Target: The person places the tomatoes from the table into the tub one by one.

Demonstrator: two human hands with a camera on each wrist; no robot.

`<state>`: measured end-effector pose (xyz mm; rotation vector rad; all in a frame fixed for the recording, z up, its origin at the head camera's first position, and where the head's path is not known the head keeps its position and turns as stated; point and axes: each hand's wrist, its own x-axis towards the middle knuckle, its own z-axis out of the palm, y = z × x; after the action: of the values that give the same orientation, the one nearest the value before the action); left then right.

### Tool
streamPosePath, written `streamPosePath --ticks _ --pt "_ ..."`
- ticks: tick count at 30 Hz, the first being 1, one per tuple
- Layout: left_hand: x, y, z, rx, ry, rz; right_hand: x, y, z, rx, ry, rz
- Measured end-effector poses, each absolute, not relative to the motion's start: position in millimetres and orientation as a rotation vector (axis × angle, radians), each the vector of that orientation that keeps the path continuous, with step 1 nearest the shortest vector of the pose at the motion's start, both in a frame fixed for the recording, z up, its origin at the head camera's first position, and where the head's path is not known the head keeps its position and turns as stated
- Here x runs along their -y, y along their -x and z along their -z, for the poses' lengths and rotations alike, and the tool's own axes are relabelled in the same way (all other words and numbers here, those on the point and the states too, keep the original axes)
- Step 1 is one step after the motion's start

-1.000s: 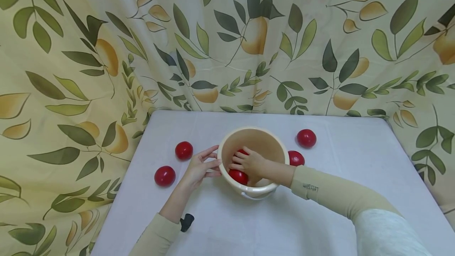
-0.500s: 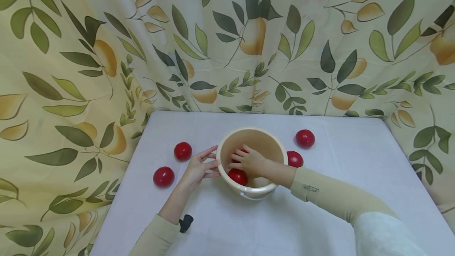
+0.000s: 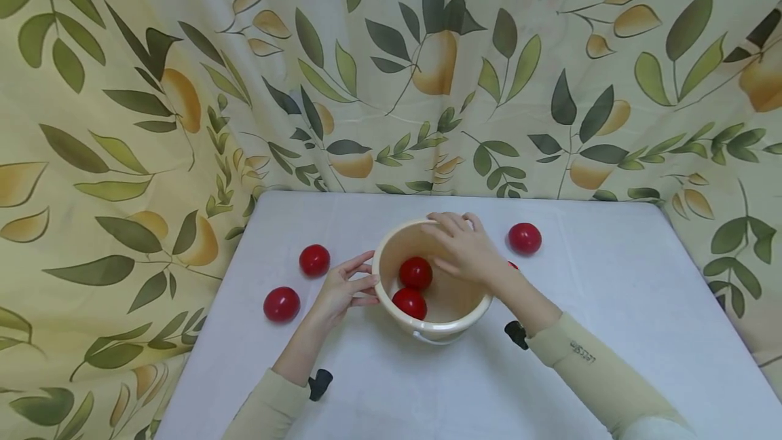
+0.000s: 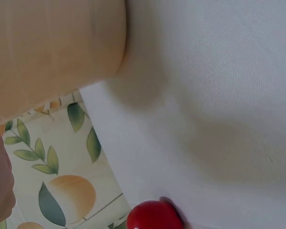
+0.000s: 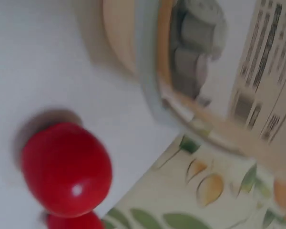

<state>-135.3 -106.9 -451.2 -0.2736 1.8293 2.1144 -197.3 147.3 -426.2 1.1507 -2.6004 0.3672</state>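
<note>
Bucket [image 3: 452, 296], centre: cream. Round objects [image 3: 416, 273], mid-frame: solid red. Tablecloth [image 3: 391, 389], lower frame: white. Curtain [image 3: 391, 97], upper frame: cream, printed green leaves, orange fruit. Right sleeve [image 3: 601, 372], lower right: beige, dark lettering.

Red ball [image 3: 513, 265] mostly hidden behind right wrist [image 3: 506, 280], printed label [image 5: 264, 67] blurred, left hand [image 4: 0, 179] cropped in left wrist view

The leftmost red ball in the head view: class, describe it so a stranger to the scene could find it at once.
On the white table stands a cream bucket, with the left hand at its rim. Left of that hand lies the leftmost red ball, nearer the left sleeve and farther from the bucket than the other ball there.
</note>
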Motion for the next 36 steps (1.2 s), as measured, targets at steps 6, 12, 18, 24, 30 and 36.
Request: streamPosePath --ticks 6,12,18,24,30,36 --pt "107.2 134.9 450.9 -1.814 0.269 -2.130 -192.5 194.6 431.9 2.606 -0.725 -0.453" --pt "107.6 134.0 450.3 -1.813 0.276 -2.130 -231.3 186.8 454.8 2.739 -0.413 -0.580" --pt "108.1 133.1 449.6 -1.813 0.273 -2.138 -250.9 173.6 486.6 2.929 -0.268 -0.584" --pt "107.8 134.6 451.2 -1.827 0.258 -2.130 -258.3 162.9 513.2 3.059 -0.192 -0.511" --pt "107.6 134.3 450.5 -1.825 0.260 -2.133 -260.1 160.9 527.2 3.130 -0.182 -0.478" --pt "107.3 133.7 448.8 -1.827 0.256 -2.129 -260.7 163.2 535.8 3.159 -0.165 -0.465"
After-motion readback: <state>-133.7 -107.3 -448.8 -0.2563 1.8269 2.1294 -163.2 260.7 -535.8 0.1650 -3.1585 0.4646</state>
